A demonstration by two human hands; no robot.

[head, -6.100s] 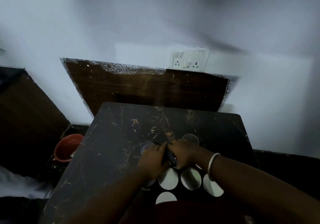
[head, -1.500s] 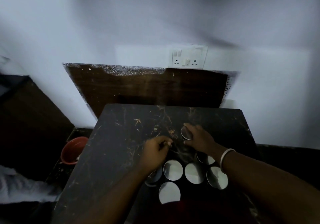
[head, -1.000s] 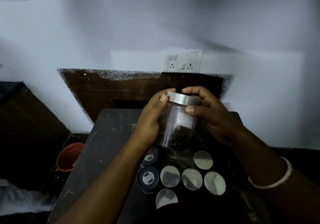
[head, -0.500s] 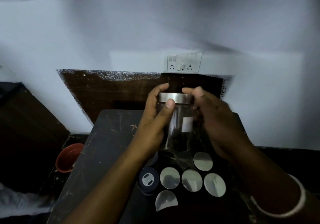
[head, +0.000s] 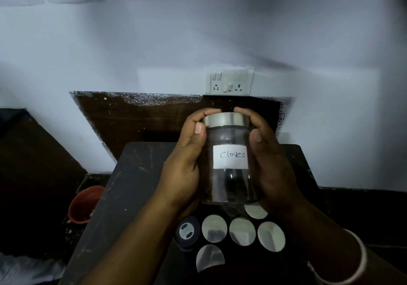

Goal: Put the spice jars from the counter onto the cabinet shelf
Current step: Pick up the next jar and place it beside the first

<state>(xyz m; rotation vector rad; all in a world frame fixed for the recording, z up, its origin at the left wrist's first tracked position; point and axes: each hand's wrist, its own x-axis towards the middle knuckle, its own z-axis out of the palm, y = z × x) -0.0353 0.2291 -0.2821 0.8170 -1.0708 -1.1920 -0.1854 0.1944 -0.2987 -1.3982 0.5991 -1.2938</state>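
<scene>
A person's left hand (head: 185, 166) and right hand (head: 271, 166) are cupping a glass jar (head: 231, 181) upright in the air above a dark counter (head: 136, 185). The fingers are curling round the back of its steel lid (head: 224, 119) and both thumbs are pressing the front of the glass. A white label (head: 230, 156) reading "Cloves" is facing the camera. Five silver-lidded jars (head: 242, 230) and one dark-capped jar (head: 187, 232) are clustering at the counter's near edge, right below the lifted jar, with one silver lid partly hidden behind the right hand. The bare counter is stretching away to the left and back to its far edge, which is meeting a wooden panel (head: 136, 119) on the white wall (head: 220, 31). A socket plate (head: 230, 82) is sitting above that panel. The counter's left edge is dropping off beside a red bucket (head: 82, 205) on the floor. A pale bangle (head: 354, 260) is circling the right wrist. Half a second earlier the label was turned off to the right and the right hand was blurring past the lid. Now the jar is facing front, and it is sitting nearer the camera. A second and a half earlier both hands were down among the jars on the counter.
</scene>
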